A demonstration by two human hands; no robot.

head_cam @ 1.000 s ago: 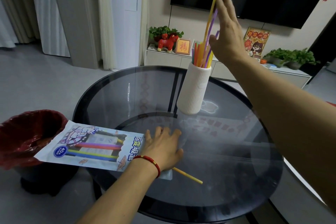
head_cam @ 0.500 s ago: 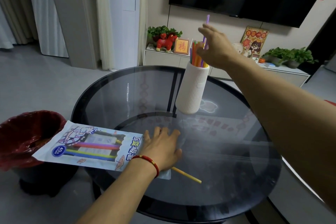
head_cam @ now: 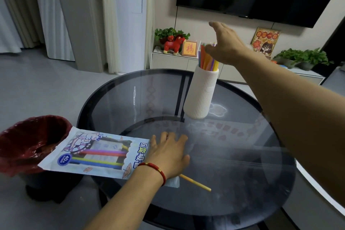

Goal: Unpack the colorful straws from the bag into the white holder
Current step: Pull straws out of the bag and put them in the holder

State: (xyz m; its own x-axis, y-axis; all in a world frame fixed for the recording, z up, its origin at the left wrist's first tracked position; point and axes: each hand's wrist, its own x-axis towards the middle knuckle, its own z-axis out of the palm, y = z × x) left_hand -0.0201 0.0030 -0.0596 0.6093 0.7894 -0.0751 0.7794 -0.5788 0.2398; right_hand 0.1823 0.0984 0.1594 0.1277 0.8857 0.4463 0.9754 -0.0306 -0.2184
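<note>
Since half a sec ago right hand (head_cam: 225, 44) let go — fingers spread wide above bundled colorful straws (head_cam: 207, 58) in ribbed white holder (head_cam: 202, 93). Left hand (head_cam: 168, 155), fingers flat and splayed, pins printed plastic bag (head_cam: 93, 153); 1 yellow straw (head_cam: 196, 183) behind its wrist.

Soft even indoor light, pale glare on the glass table (head_cam: 242, 183), wide-angle bending at edges, slight blur

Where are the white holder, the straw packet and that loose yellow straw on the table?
white holder (head_cam: 201, 95), head view, on its ribbed side wall.
straw bag (head_cam: 97, 155), head view, on the printed front of the packet.
loose yellow straw (head_cam: 196, 183), head view, on the middle of its exposed length.
</note>
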